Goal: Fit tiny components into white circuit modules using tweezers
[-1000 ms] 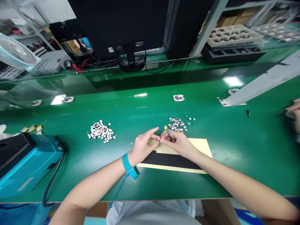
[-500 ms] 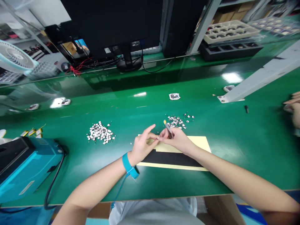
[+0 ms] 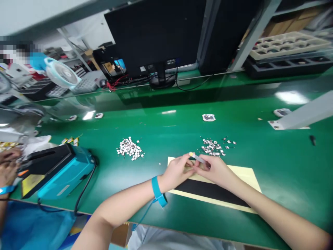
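My left hand (image 3: 177, 174), with a teal wrist strap (image 3: 158, 191), is closed in a pinch at the right hand's fingertips. Whatever lies between those fingertips is too small and hidden to make out. In my right hand (image 3: 218, 170) a slim grey pair of tweezers (image 3: 198, 159) is held, its yellow end pointing up and left. Both hands are over a pale yellow sheet (image 3: 246, 173) bearing a black strip (image 3: 208, 190). Just beyond them lies a pile of small white parts with dark leads (image 3: 212, 147); a second such pile (image 3: 130, 149) is to the left.
A teal-and-black machine (image 3: 65, 173) with a black cable stands left, beside another person's hands (image 3: 9, 166). Small white-rimmed parts, one of them this white case (image 3: 208, 117), sit farther back. A monitor (image 3: 158, 38) stands behind; a metal post (image 3: 299, 114) rises at right.
The view has swung left, so the bench appears shifted right and the other person's hands at left now show. My hands stay together over the sheet; the tweezers tilt flatter.
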A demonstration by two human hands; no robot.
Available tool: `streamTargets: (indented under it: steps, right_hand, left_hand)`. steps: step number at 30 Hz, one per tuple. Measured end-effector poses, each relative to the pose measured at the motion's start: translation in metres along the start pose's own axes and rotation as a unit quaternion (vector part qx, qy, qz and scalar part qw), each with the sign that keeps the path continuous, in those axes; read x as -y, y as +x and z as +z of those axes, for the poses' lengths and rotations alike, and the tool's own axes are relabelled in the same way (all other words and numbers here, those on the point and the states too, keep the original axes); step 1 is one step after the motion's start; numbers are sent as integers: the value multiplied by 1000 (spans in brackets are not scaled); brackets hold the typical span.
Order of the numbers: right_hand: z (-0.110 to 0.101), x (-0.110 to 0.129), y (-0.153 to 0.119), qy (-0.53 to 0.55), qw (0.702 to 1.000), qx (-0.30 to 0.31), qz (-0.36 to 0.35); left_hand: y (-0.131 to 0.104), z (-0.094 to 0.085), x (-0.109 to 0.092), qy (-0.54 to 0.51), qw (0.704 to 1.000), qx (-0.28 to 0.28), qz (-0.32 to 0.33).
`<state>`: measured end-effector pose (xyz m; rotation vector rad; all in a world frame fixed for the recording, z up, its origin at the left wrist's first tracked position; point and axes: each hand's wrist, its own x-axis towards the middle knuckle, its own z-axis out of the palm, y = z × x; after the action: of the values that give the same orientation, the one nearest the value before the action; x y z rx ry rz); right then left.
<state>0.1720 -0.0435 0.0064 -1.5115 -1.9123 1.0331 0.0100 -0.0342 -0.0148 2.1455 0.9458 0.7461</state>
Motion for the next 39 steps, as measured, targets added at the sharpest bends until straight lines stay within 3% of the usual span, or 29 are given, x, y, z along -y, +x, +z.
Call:
streamTargets:
  steps: [3,5,7,11,14,18,21,25,27,29,31,33,36,39]
  right_hand:
    - [-6,-10,2,-98,992,-70,-40]
    - [-10,-17,4,-203,965,-149,-70]
    - [-10,-21,3,-274,940,-180,-98]
    - [-2,-15,-4,-265,954,-62,-130]
    - [4,-5,-9,-265,957,22,-115]
    - [7,2,-9,-287,951,59,-101]
    - [6,4,-9,-304,945,63,-99]
    - [4,7,-10,-322,939,79,-96]
    - [1,8,-10,-324,937,88,-92]
    - [-1,8,-10,-324,937,94,-89]
    - [-3,8,-10,-324,937,97,-89]
    - [-1,9,-10,-322,937,100,-94]
    - [7,12,-11,-311,938,105,-113]
    - [21,16,-13,-300,938,108,-138]
  left_hand:
    - [1,-3,0,51,998,11,-26]
    - [1,-12,0,124,991,-27,-39]
    - [2,-28,3,183,979,-72,-57]
    - [4,-82,25,264,945,-148,-123]
    - [3,-119,49,313,923,-146,-168]
    - [-3,-136,68,329,917,-114,-195]
    - [-4,-134,69,314,922,-114,-196]
    - [4,-126,53,248,944,-107,-189]
    - [10,-112,39,163,964,-99,-186]
    - [14,-90,24,-7,977,-83,-194]
    - [16,-62,11,-202,954,-56,-213]
    - [17,-35,4,-318,920,-50,-224]
    - [16,-11,2,-369,901,-93,-210]
    - [15,-7,4,-376,895,-118,-208]
